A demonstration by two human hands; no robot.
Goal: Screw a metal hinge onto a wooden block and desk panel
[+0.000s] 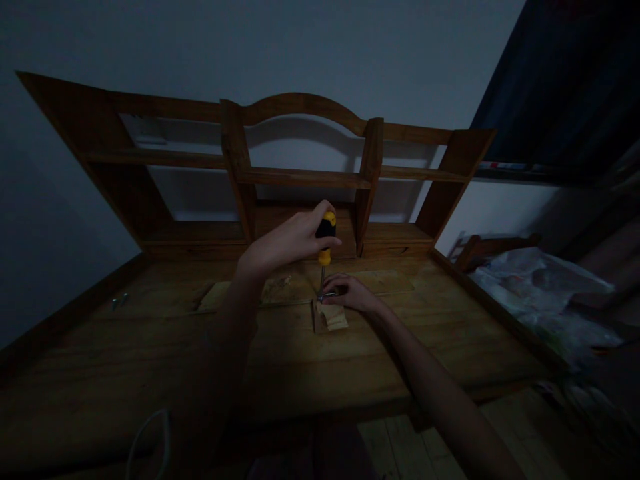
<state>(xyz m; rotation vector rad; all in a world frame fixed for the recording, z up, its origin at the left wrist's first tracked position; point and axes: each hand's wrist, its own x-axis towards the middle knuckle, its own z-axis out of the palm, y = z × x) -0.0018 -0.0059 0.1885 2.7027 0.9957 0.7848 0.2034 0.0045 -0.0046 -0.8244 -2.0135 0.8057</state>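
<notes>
My left hand [295, 235] grips a screwdriver [326, 230] from above. Its handle is yellow and black, and the shaft points almost straight down. The tip meets a small shiny metal piece [327, 295] at the upper end of a small wooden block [327, 319]. Beside the tip, my right hand [350, 292] has its fingers closed around that metal piece, close over the block. Dim light hides the piece's exact kind. The block lies on a wooden desk [280, 373].
Two small screws [120, 302] lie on the left of the desk. Thin light boards [215, 297] lie behind the block. A wooden shelf unit [300, 177] rises along the back. Plastic bags [545, 287] sit beyond the right edge. A pale loop of cable [150, 427] shows at front left.
</notes>
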